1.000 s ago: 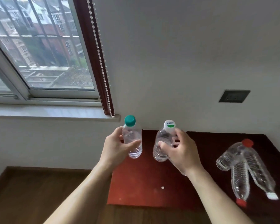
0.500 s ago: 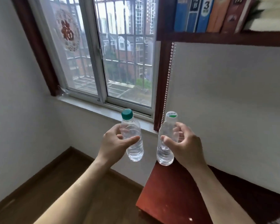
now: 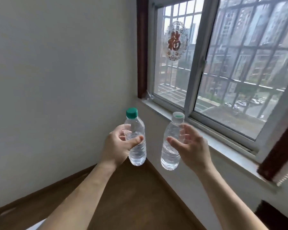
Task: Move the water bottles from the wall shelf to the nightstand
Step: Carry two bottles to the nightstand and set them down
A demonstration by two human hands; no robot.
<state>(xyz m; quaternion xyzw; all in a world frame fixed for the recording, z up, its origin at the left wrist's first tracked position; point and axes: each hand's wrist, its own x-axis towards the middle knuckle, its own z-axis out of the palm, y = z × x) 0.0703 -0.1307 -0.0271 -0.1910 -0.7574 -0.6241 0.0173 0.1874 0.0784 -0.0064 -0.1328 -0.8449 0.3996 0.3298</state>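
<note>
Two water bottles are held in the air above the floor [image 3: 131,196], near the room's corner below the window [image 3: 239,63]; neither shelf nor nightstand is plainly seen. The green-capped bottle [image 3: 137,153] is gripped by the left hand [image 3: 116,146], thumb across its front. The white-capped bottle [image 3: 170,151] is grasped by the right hand [image 3: 189,146], fingers curled round its upper body. Both are best carried upright and apart, then set down base first. Each is clear, ribbed plastic, unlabelled, capped, apparently holding water.
</note>
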